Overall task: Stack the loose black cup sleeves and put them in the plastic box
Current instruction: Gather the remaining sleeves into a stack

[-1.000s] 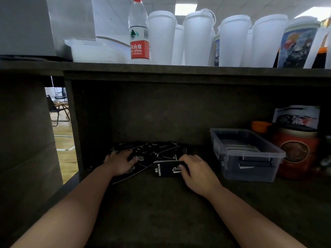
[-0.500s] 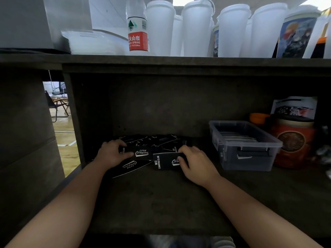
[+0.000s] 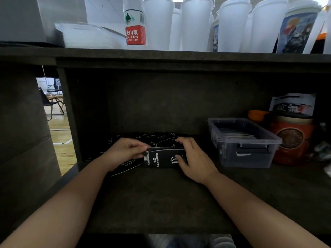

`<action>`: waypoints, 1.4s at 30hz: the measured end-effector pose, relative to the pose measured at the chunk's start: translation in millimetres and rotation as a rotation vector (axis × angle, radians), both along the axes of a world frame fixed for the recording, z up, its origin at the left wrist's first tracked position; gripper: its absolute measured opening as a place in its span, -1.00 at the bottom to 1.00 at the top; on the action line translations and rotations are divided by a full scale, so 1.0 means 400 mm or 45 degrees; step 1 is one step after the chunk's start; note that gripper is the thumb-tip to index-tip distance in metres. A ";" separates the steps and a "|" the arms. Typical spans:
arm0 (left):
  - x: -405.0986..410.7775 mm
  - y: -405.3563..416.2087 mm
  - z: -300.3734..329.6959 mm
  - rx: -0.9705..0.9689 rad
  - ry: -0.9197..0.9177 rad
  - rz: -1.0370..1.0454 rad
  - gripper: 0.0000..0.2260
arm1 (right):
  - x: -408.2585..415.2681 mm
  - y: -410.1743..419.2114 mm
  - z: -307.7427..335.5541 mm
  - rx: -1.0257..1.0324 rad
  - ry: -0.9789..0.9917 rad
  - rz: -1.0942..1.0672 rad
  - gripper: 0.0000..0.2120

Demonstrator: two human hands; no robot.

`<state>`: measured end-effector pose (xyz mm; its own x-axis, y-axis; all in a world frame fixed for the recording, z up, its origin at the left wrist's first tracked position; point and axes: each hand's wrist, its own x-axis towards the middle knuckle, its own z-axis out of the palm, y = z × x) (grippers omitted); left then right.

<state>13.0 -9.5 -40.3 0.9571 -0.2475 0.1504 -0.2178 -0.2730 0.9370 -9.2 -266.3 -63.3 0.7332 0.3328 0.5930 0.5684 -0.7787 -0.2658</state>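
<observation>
Sleeves [image 3: 163, 159] pinched at both ends, left hand [image 3: 125, 152] and right hand [image 3: 192, 158] squaring the stack on the shelf; plastic box [image 3: 244, 153] waits at 3 o'clock.

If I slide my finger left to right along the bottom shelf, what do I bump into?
Left hand → black cup sleeves held between both hands → right hand → plastic box → orange-red jar.
</observation>
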 end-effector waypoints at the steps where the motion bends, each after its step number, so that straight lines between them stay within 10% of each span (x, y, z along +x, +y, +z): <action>1: 0.000 -0.007 -0.002 -0.009 0.037 -0.044 -0.85 | 0.002 0.000 -0.001 -0.012 -0.008 0.004 -0.56; 9: -0.013 -0.036 -0.003 0.097 -0.043 -0.071 -0.84 | 0.018 -0.005 -0.012 -0.126 -0.052 -0.027 -0.75; 13: -0.001 0.050 0.029 0.927 -0.489 0.494 -0.77 | 0.019 -0.008 -0.014 -0.107 -0.092 -0.023 -0.79; 20: -0.008 0.121 0.028 1.450 0.221 0.295 -0.23 | 0.022 -0.008 -0.015 -0.085 -0.086 -0.029 -0.81; 30: -0.004 0.093 0.024 0.763 -0.164 0.176 -0.75 | 0.028 -0.007 -0.018 -0.076 -0.072 -0.039 -0.83; 36: -0.004 0.073 0.023 0.519 -0.671 0.606 -0.87 | 0.025 -0.009 -0.016 -0.075 -0.049 -0.031 -0.82; 42: 0.019 0.125 -0.012 0.908 0.006 0.271 -0.78 | 0.025 -0.010 -0.015 -0.065 -0.019 -0.028 -0.82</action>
